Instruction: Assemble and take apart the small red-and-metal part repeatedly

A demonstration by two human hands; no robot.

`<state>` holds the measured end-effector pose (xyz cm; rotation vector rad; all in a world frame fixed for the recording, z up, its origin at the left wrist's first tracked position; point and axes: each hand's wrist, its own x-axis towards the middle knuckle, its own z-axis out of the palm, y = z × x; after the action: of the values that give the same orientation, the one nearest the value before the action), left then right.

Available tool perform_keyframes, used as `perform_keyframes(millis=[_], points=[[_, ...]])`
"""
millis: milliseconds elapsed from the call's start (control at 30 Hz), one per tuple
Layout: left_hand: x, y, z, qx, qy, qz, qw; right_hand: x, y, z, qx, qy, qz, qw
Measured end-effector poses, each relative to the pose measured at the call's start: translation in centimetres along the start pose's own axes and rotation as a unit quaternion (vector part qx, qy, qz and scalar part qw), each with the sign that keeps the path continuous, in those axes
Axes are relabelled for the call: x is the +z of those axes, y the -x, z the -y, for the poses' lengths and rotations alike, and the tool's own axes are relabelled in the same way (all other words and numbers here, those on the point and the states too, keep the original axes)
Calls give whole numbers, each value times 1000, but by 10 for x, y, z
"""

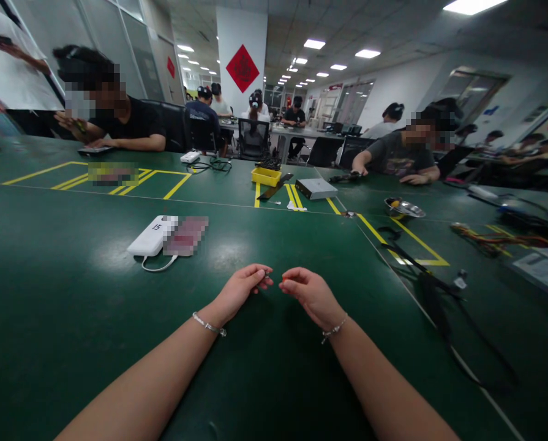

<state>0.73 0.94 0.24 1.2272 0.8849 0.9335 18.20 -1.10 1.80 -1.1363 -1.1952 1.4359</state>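
Both of my hands are near each other above the green table (163,343), with a small gap between the fingertips. My left hand (241,289) pinches a tiny, dark metallic piece (267,274), too small to name. Between the thumb and fingers of my right hand (313,297) is a small orange piece (283,279), mostly hidden by the fingertips. Beyond my left hand lies a white power bank (153,236) marked 15, and a white cable (160,268) loops in front of it. A blurred-out flat object (186,236) rests against its right side.
Farther back are a yellow tray (266,177), a grey metal box (316,188) and a metal dish (405,208). Black straps (432,300) and coloured wires (485,240) lie on the right. Co-workers sit across the table at left (127,119) and right (397,156).
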Motion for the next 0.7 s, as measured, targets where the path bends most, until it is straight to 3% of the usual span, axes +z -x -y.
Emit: perform_keyframes(millis=[100,267,533,700], points=[[0,1,-1,3,-4,7,1000,14,5,-1,46,-143,28,988],[0,2,-3,7,38,16,999,7,4,-1,81,-231,57,968],[2,1,-1,55,41,21,997,9,2,-7,90,-239,86,963],[2,1,0,83,-114,-50,989,8,-1,-10,58,-229,66,970]])
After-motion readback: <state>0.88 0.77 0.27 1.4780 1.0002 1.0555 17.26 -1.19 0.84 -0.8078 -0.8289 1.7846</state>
